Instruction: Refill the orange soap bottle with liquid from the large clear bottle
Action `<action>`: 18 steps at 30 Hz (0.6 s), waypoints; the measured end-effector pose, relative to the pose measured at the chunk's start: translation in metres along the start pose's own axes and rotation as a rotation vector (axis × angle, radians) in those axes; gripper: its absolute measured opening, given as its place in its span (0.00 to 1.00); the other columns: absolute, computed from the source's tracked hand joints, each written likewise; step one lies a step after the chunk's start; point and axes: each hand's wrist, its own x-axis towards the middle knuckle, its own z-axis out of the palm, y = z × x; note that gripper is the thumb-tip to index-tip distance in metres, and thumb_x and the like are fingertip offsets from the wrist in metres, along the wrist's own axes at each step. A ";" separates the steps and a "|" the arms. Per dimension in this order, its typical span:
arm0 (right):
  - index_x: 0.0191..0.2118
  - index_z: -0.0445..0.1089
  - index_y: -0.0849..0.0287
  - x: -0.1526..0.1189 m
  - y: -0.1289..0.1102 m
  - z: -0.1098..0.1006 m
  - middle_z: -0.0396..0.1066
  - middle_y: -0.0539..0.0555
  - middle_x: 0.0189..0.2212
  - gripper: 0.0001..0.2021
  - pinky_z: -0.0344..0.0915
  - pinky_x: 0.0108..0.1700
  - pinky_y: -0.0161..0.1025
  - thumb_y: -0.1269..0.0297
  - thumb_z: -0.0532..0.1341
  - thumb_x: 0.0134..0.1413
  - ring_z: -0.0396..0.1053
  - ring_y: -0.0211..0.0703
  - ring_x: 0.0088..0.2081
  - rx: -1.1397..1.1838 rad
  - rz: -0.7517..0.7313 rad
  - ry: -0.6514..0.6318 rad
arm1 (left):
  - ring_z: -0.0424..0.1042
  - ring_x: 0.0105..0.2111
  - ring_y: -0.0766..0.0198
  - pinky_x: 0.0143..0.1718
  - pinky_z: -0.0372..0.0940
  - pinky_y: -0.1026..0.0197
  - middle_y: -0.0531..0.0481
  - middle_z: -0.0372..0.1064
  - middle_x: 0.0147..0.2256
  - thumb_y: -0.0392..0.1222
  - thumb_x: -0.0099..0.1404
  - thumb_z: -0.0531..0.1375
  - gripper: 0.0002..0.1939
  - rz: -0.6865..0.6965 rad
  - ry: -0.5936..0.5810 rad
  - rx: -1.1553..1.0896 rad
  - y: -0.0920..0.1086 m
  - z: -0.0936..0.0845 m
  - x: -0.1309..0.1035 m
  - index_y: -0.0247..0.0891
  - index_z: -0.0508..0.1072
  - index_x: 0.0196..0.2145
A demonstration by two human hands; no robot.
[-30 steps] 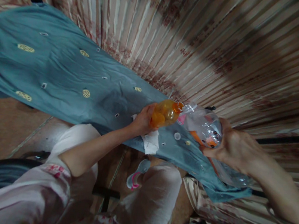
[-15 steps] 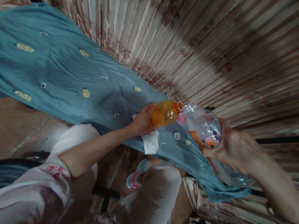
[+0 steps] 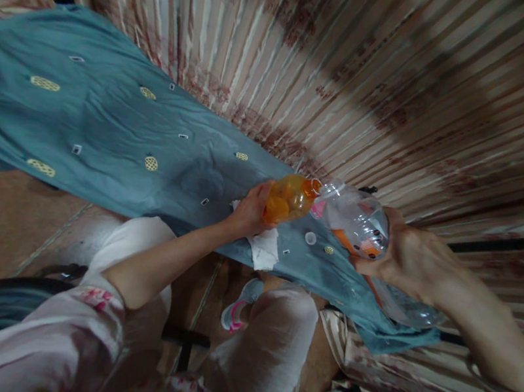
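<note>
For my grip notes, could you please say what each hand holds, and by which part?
The left hand holds the orange bottle by its lower body; the right hand holds the clear bottle around its middle.

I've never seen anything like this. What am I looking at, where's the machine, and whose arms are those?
There is no machine at work here: these are a person's two bare hands. One camera, worn on that person's head, takes every picture, looking forward and down, so their own legs show below.

The left hand holds an orange bottle. The right hand holds a clear bottle. The bottles' necks are close together; whether they touch is hard to tell.

Beneath them is a patterned teal cloth. A crumpled white piece, paper or fabric, lies on it near the left hand. Behind hangs a floral curtain.
</note>
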 end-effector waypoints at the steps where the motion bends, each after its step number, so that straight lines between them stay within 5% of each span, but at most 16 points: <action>1: 0.56 0.57 0.64 0.000 0.000 0.000 0.72 0.55 0.23 0.36 0.60 0.27 0.39 0.45 0.59 0.45 0.74 0.58 0.30 -0.003 0.005 0.000 | 0.62 0.57 0.45 0.59 0.59 0.42 0.36 0.61 0.56 0.35 0.45 0.68 0.46 -0.006 -0.002 0.002 0.000 0.000 0.000 0.36 0.52 0.59; 18: 0.58 0.55 0.64 0.001 0.001 0.002 0.72 0.55 0.23 0.38 0.61 0.27 0.39 0.46 0.60 0.44 0.75 0.58 0.30 -0.023 -0.009 0.014 | 0.62 0.57 0.45 0.58 0.60 0.42 0.37 0.61 0.56 0.37 0.46 0.67 0.45 0.039 0.007 0.008 -0.005 0.002 0.000 0.37 0.51 0.59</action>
